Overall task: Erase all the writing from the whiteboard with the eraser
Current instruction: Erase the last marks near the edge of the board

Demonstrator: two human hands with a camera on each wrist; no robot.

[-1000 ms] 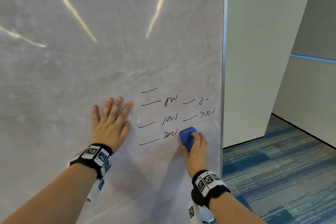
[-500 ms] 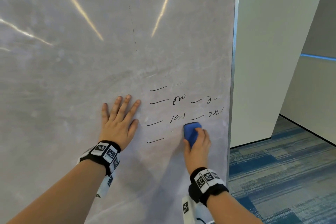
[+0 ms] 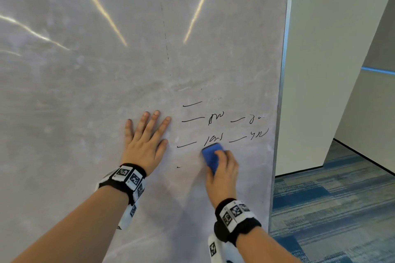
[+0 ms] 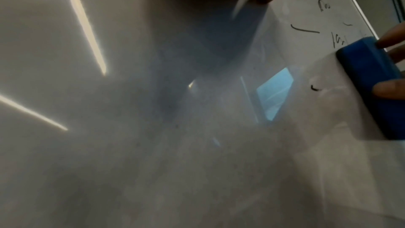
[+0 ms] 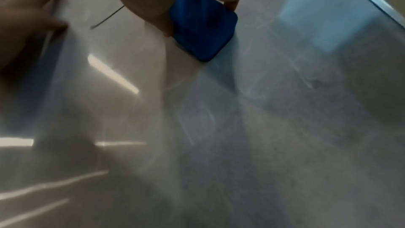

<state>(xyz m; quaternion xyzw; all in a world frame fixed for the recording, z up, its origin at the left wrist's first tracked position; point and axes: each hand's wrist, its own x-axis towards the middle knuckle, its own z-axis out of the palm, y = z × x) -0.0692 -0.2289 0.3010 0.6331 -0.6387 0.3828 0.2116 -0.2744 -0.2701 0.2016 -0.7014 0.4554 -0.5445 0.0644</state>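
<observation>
The grey-white whiteboard fills most of the head view. My right hand grips the blue eraser and presses it flat to the board just under the third row of writing. Black dashes and scribbles in three rows lie above and to the right of the eraser; a tiny ink speck sits lower left. My left hand lies flat on the board, fingers spread, left of the dashes. The eraser shows at the right edge of the left wrist view, and the eraser under my palm in the right wrist view.
The board's metal edge runs down just right of the writing. Beyond it stands a white wall, with blue patterned carpet below. Ceiling lights reflect as bright streaks on the board's upper part.
The eraser has slid left and slightly up along the bottom row; that row's scribble and its dash are wiped away, leaving only a speck. My left hand stays flat on the board.
</observation>
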